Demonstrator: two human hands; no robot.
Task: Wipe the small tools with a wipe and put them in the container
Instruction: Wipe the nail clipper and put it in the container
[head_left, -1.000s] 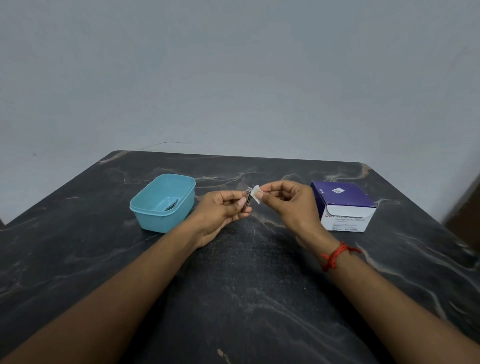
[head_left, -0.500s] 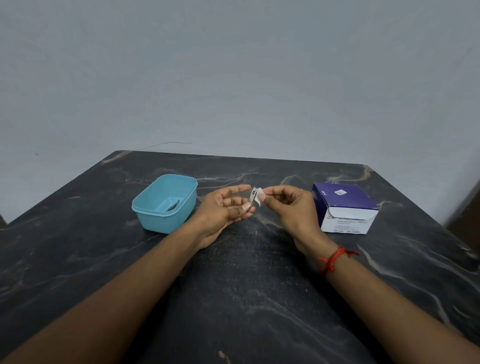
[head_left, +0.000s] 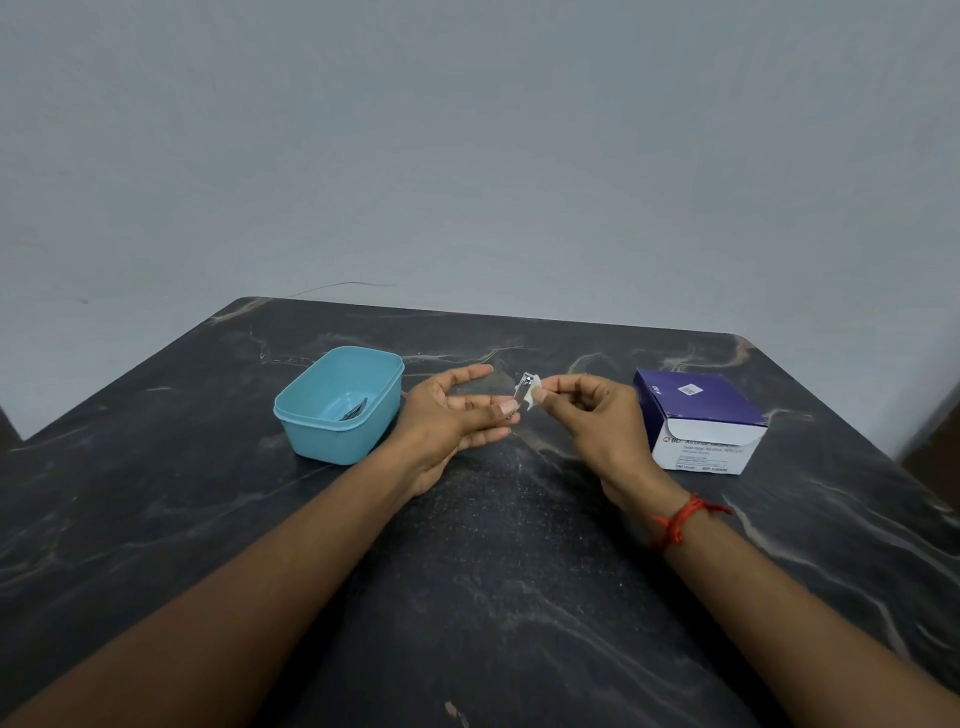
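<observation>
Above the table's middle, my right hand (head_left: 597, 421) pinches a small white wipe (head_left: 533, 399) folded round a small metal nail clipper (head_left: 523, 387). My left hand (head_left: 447, 415) is beside it with fingers spread and nearly straight, palm turned toward the clipper. Its thumb tip sits at the clipper's lower end. The teal container (head_left: 291, 413) stands just left of my left hand. A dark metal tool (head_left: 356, 410) lies inside it.
A purple and white box of alcohol swabs (head_left: 701, 415) stands to the right of my right hand, its flap open at the front. The dark marble table (head_left: 493, 597) reaches a grey wall behind. A red thread circles my right wrist.
My left hand has let go of the clipper and spread its fingers. The clipper now stays with the wipe in my right hand's pinch.
</observation>
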